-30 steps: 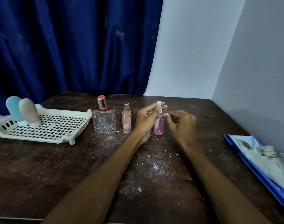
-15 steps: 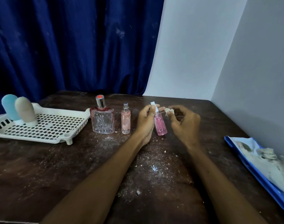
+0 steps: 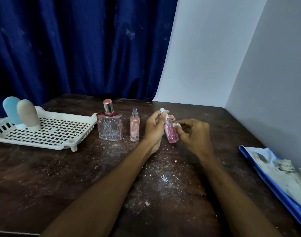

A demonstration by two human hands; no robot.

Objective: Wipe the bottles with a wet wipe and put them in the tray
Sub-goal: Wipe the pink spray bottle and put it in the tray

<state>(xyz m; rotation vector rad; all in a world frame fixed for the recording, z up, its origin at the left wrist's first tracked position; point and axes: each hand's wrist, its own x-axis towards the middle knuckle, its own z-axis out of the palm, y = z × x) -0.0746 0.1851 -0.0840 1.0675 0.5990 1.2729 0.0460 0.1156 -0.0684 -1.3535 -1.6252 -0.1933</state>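
My left hand (image 3: 154, 125) grips a small pink spray bottle (image 3: 171, 133) by its white-capped neck, tilted, its base just above the table. My right hand (image 3: 193, 134) pinches a small crumpled piece of wet wipe (image 3: 176, 125) against the bottle's upper side. To the left stand a slim peach spray bottle (image 3: 134, 128) and a square glass perfume bottle (image 3: 110, 125) with a red-topped silver cap. A white slotted tray (image 3: 48, 134) at far left holds a blue bottle (image 3: 11, 110) and a beige bottle (image 3: 27, 115), both upright.
A blue wipe packet (image 3: 273, 175) with crumpled used wipes on it lies at the right table edge beside the wall. White crumbs and dust cover the dark wooden table (image 3: 43, 177) in front of my arms. A blue curtain hangs behind.
The pink bottle has been lifted off the table and tilted, its base swinging right. My right hand with the wipe piece has moved from the cap area down to the bottle's side.
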